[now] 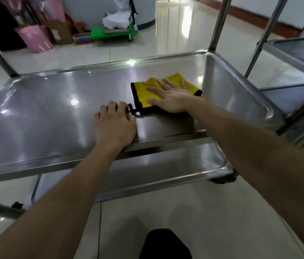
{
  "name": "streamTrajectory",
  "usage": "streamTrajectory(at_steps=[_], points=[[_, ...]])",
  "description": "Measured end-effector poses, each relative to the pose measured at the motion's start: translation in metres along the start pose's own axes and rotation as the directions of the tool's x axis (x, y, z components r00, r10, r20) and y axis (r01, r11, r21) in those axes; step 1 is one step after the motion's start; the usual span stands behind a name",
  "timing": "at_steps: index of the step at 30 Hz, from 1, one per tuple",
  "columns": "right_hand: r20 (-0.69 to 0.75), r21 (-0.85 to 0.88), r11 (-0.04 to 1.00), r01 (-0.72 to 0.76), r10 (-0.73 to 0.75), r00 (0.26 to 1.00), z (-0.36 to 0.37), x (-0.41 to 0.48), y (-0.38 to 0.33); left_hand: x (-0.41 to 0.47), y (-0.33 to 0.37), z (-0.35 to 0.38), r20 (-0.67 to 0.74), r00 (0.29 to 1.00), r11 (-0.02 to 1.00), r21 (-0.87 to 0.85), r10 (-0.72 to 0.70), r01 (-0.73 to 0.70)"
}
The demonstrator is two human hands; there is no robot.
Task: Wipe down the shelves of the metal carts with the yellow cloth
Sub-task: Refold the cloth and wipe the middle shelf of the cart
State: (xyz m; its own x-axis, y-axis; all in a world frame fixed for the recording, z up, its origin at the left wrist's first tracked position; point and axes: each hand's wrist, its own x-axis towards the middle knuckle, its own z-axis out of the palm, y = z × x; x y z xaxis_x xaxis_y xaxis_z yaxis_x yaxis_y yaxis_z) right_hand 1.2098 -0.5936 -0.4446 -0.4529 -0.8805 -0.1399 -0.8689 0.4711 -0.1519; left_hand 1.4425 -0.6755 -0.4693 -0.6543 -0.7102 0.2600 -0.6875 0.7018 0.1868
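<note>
A yellow cloth (143,91) with black edging lies flat on the middle shelf (44,109) of a stainless steel cart. My right hand (168,97) presses flat on the cloth, fingers spread, towards the shelf's right side. My left hand (114,124) rests on the bare shelf near its front edge, fingers curled, just left of the cloth's black corner loop. A lower shelf (166,171) shows beneath the front edge.
Upright cart posts (220,23) stand at the shelf corners. A second metal cart (296,53) stands close on the right. Pink bags (35,37), cardboard and a green trolley (113,32) sit on the tiled floor beyond. My dark knee (166,243) shows below.
</note>
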Motion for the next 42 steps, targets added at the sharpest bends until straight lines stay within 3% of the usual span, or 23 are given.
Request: streamTrajectory(at_steps=[4,7,12,14,17,20,29,34,37,42], points=[[0.025,0.002,0.993,0.122,-0.122,0.992,0.011,-0.071,0.002,-0.003,0.003,-0.006,0.011,1.0,0.999,-0.039,-0.012,0.012],[0.018,-0.019,0.997,0.071,-0.07,0.997,0.019,-0.098,-0.015,-0.002,0.005,-0.012,0.026,0.998,0.992,-0.113,-0.056,0.059],[-0.047,0.013,0.998,0.056,-0.056,0.997,0.038,-0.1,-0.084,-0.006,-0.031,-0.041,0.092,0.991,0.854,-0.504,-0.098,0.132],[-0.045,0.015,0.999,0.049,-0.048,0.998,0.041,-0.096,-0.093,-0.015,-0.079,-0.053,0.05,0.997,0.892,-0.445,-0.064,0.079],[-0.032,0.013,1.0,-0.002,0.002,0.999,0.044,-0.087,-0.103,-0.027,-0.173,-0.069,-0.033,0.998,0.987,-0.153,-0.057,0.052],[-0.014,0.023,0.999,-0.049,0.05,0.999,0.045,-0.068,-0.118,-0.04,-0.245,-0.077,0.009,0.995,0.994,0.052,-0.096,0.096],[-0.023,0.044,0.99,-0.131,0.132,0.991,0.029,0.071,-0.165,-0.057,-0.252,-0.076,0.02,0.999,0.999,0.021,-0.042,0.042],[-0.002,0.015,1.0,-0.026,0.026,1.0,0.021,0.141,-0.223,-0.051,-0.259,-0.071,0.01,1.0,0.999,0.041,-0.007,0.007],[0.006,0.0,1.0,0.019,-0.019,1.0,0.023,0.142,-0.25,-0.047,-0.267,-0.065,-0.038,0.999,0.999,0.036,-0.009,0.01],[0.05,-0.002,0.989,0.146,-0.146,0.988,0.035,0.069,-0.276,-0.046,-0.265,-0.063,-0.082,0.996,0.998,-0.045,-0.035,0.031]])
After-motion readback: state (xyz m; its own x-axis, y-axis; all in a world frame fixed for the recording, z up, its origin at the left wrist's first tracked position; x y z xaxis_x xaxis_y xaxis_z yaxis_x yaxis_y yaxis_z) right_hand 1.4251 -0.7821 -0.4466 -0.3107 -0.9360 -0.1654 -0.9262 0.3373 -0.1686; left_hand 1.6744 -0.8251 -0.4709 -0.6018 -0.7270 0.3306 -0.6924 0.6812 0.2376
